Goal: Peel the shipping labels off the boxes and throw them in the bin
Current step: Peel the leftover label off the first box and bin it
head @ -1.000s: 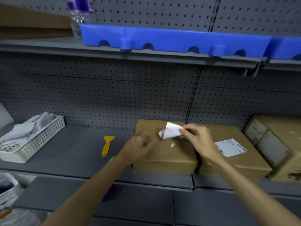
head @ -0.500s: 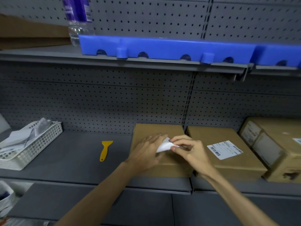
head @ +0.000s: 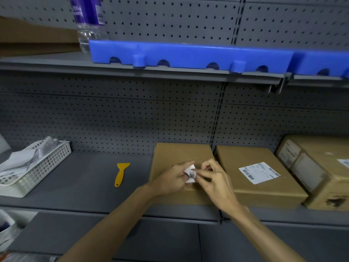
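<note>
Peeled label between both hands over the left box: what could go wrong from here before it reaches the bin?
1. The peeled label is crumpled between the left hand and right hand; any exposed adhesive may cling to the fingers and resist release.
2. The white basket far left already holds loose papers, so a tossed wad might bounce out.
3. The middle box still carries its label; the yellow scraper lies apart, unused.

white label (head: 190, 173) crumpled over box (head: 181, 154)
</note>
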